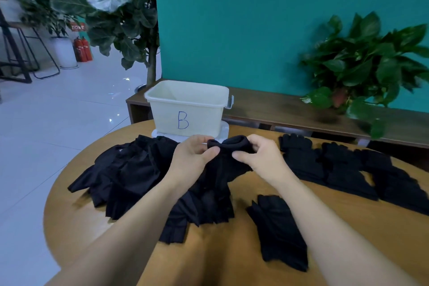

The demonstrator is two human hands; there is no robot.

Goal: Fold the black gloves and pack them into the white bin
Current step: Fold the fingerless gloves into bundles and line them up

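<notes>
Both hands gather one soft black knit glove (228, 155) at its cuff, above the round wooden bench (232, 260).

The left hand (193, 155) and right hand (260, 158) each close a pinching grip on the limp, light fabric; the ribbed cuff looks the firmest hold. The white plastic bin (185, 109) marked B stands at 12 o'clock.

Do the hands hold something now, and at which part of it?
Yes. Both the left hand and the right hand pinch one black glove at its rolled cuff, the grip at the cuff's two ends.
</notes>
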